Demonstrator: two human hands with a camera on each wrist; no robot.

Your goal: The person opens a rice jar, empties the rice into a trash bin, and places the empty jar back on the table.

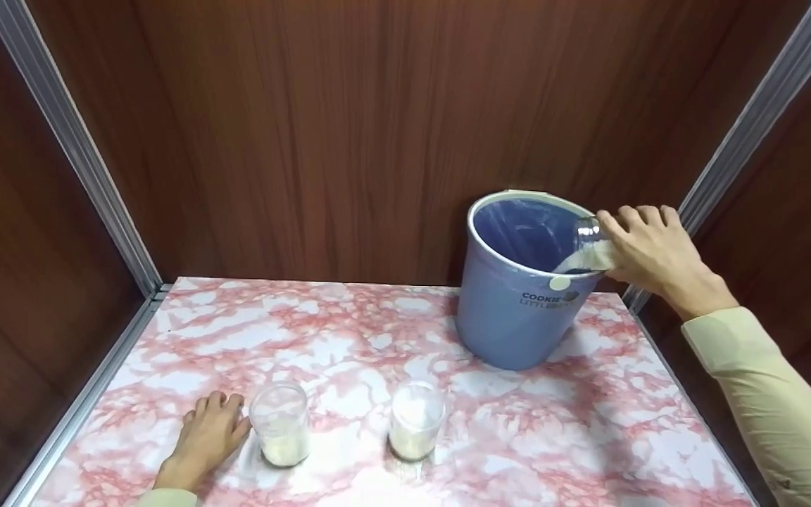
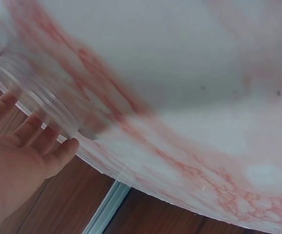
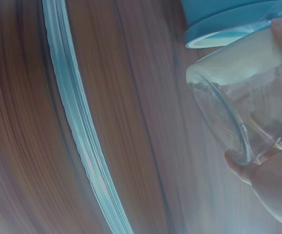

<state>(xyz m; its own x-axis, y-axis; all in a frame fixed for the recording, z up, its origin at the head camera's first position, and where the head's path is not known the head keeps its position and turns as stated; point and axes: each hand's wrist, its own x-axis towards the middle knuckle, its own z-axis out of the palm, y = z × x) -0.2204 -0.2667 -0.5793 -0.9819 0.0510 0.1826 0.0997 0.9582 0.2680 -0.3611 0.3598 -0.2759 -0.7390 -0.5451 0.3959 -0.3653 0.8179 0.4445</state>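
My right hand [image 1: 648,246] grips a clear jar [image 1: 591,239] tipped on its side at the right rim of a blue bucket [image 1: 518,317]. Pale, fine-looking contents lie along the jar's lower side and reach its mouth, which is inside the bucket. In the right wrist view, fingers wrap the jar [image 3: 243,92] near its base. My left hand [image 1: 208,433] rests on the table beside a clear cup [image 1: 282,429] holding pale contents, its fingers loosely bent. The left wrist view shows fingers [image 2: 60,153] close to that cup; contact is unclear. A similar cup [image 1: 416,422] stands to its right.
The table [image 1: 335,331] has a red and white marbled top. Brown wood-grain panels [image 1: 293,141] rise behind and on both sides, with metal rails [image 1: 89,162] at the corners. The bucket stands at the back right near the panel.
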